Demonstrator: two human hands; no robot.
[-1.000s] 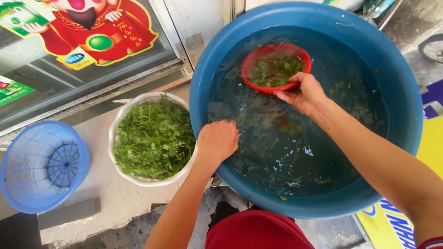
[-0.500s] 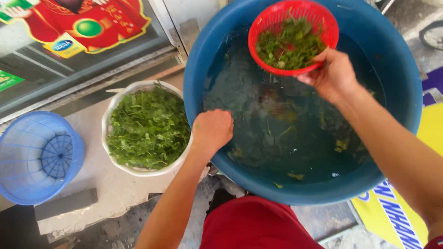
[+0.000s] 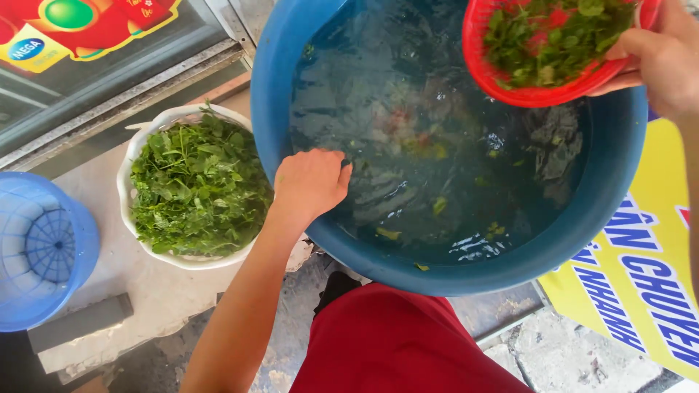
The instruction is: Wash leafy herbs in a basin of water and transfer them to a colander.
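Observation:
A big blue basin (image 3: pixel 582 225) full of water, with a few leaf scraps floating in it, fills the middle of the view. My right hand (image 3: pixel 662 62) grips the rim of a red plastic strainer basket (image 3: pixel 510 80) holding wet green leaves, raised above the water at the upper right. My left hand (image 3: pixel 309 182) rests on the basin's near left rim, fingers curled over its edge. Left of the basin stands a white bowl (image 3: pixel 138 142) heaped with green leafy herbs (image 3: pixel 200 185).
A blue plastic basket (image 3: pixel 44 251) stands at the far left on a pale concrete ledge (image 3: pixel 145 284). A glass-fronted cabinet with a colourful poster is at the top left. A yellow printed sign (image 3: pixel 641 284) lies at the right. My red clothing shows at the bottom.
My right hand has lifted the red strainer out of the water and carried it up to the right. My left hand has stayed on the basin's rim.

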